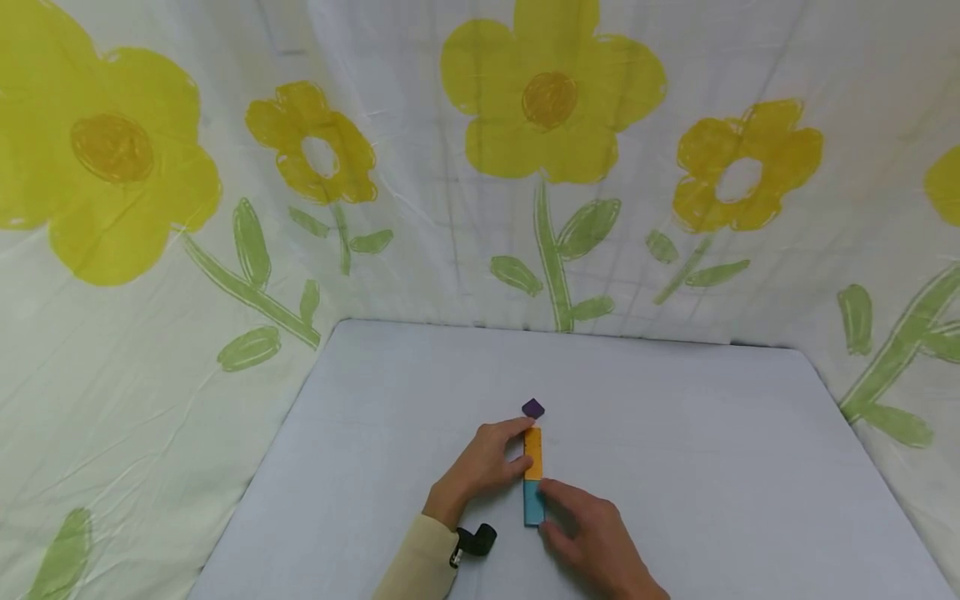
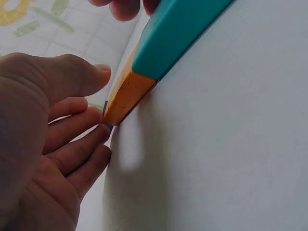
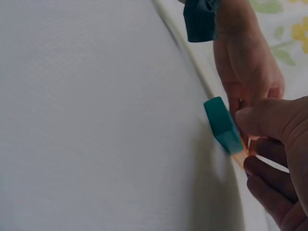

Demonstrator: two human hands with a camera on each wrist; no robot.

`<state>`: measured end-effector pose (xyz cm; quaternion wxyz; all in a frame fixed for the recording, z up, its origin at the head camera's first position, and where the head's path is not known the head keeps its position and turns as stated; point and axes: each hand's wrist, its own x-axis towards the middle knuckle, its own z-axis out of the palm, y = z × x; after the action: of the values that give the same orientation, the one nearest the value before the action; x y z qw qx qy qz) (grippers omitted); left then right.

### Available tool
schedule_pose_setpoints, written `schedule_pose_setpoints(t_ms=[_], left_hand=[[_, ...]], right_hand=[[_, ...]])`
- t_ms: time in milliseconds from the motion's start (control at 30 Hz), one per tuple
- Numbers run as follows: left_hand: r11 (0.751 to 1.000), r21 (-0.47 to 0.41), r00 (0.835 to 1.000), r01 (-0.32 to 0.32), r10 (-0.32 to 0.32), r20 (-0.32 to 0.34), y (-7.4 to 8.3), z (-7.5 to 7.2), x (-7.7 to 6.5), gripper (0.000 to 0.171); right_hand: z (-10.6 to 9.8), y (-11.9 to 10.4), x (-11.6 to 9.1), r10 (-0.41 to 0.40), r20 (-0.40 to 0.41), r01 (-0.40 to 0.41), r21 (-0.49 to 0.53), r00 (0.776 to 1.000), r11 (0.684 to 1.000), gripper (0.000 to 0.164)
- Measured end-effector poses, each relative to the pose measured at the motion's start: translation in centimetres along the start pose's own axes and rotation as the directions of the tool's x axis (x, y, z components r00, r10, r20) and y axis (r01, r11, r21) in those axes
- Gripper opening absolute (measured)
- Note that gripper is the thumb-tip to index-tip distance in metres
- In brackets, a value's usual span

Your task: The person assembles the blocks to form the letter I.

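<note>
An orange block (image 1: 533,453) and a teal block (image 1: 533,503) lie end to end on the white table, forming one straight strip. Just beyond the orange end sits a small dark purple piece (image 1: 533,408), turned like a diamond. My left hand (image 1: 480,458) is on the strip's left, index fingertip at the far end of the orange block and thumb at its left edge. Its fingers look loosely straight in the left wrist view. To the right, my right hand (image 1: 592,533) has its fingertips along the teal block's right side, with thumb and fingers spread.
The white tabletop (image 1: 675,433) spreads around the blocks. A white cloth with yellow flowers (image 1: 551,100) hangs behind the table and at its sides. A black device (image 1: 477,540) is strapped to the left wrist, by a beige sleeve (image 1: 416,558).
</note>
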<state>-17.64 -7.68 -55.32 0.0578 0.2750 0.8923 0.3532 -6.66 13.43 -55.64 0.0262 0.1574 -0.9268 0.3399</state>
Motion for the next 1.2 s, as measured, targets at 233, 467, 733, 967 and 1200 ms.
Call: schedule_pose_setpoints(t_ms=[233, 467, 733, 967, 1200], left_hand=[[1.000, 0.014, 0.999, 0.025, -0.025, -0.028, 0.6, -1.0, -1.3, 0.063], [0.994, 0.032, 0.995, 0.104, -0.104, -0.004, 1.5, -1.5, -3.5, 0.073], [0.969, 0.186, 0.975, 0.160, -0.185, 0.122, 2.7, -0.3, -5.1, 0.082], [0.953, 0.274, 0.972, 0.126, -0.173, 0.156, 3.3, 0.7, -5.5, 0.079], [0.954, 0.284, 0.978, 0.093, -0.141, 0.154, 3.6, 1.2, -5.6, 0.075]], right_hand=[[-1.8, 0.7, 0.6, 0.014, -0.119, -0.012, 0.015, 0.993, 1.000, 0.056], [-4.5, 2.3, 2.3, -0.074, -0.256, 0.072, -0.014, 0.964, 0.997, 0.055], [-6.4, 3.9, 4.9, -0.111, -0.306, 0.116, -0.001, 0.946, 0.993, 0.050], [-6.7, 5.6, 7.8, -0.157, -0.262, 0.177, 0.053, 0.952, 0.983, 0.048], [-6.0, 6.7, 10.7, -0.162, -0.148, 0.184, 0.146, 0.976, 0.972, 0.046]])
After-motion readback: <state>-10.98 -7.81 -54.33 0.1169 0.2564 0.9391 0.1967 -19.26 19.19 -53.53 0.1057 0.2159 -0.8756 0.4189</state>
